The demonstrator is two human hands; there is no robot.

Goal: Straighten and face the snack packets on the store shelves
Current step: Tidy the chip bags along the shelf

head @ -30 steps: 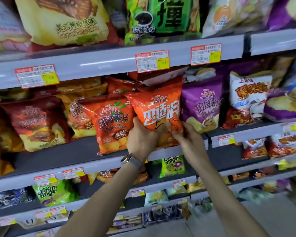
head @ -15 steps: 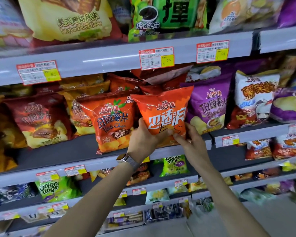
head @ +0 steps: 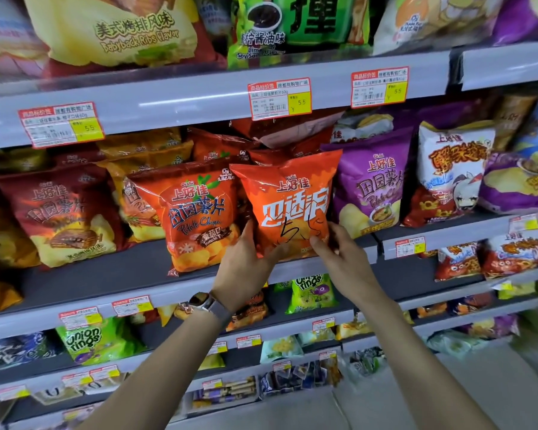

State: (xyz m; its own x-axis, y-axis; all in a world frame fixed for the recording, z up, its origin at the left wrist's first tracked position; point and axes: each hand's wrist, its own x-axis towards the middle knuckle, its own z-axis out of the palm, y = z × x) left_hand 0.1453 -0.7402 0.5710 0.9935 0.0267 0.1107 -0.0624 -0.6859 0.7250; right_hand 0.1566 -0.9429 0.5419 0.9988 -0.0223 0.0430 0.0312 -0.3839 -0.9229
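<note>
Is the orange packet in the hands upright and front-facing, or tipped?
Upright, front out. The orange packet stands at the shelf edge, its lettering level; left hand and right hand grip its bottom corners.

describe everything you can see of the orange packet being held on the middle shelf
The orange packet is a glossy, puffed foil-like bag with a crimped top seal, large white Chinese characters and a black handwritten scribble near its bottom. It stands upright, front facing out, at the shelf's front edge, between a tomato chips bag and a purple bag. The left hand grips its lower left corner; the right hand touches its lower right.
</note>
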